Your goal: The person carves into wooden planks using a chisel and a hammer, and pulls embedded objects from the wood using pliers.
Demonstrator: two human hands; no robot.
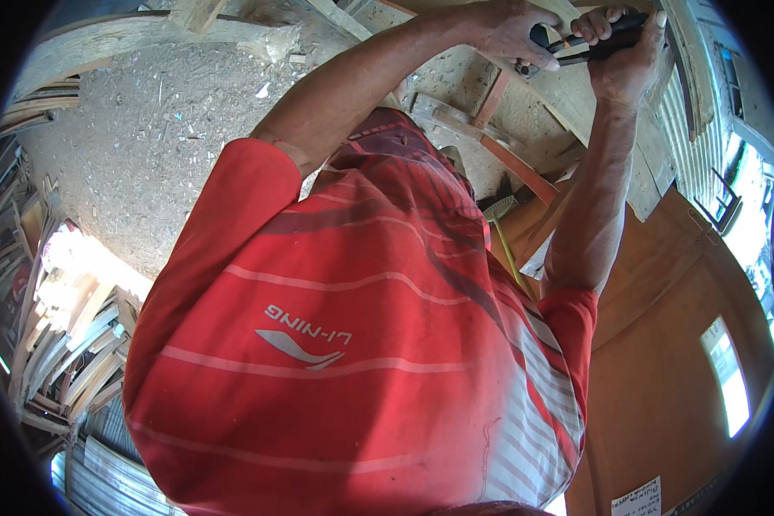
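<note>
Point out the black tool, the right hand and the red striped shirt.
Black tool (pixel 574 59): head view, on its lower dark bar.
Right hand (pixel 624 72): head view, at the base of the thumb.
Red striped shirt (pixel 387 318): head view, on the chest.

Boards (pixel 645 172) crowd the right hand (pixel 625 67); floor (pixel 163 155) at left leaves room.

Tool (pixel 578 58) in right grip (pixel 626 67), woodpile (pixel 76 357) left
</note>
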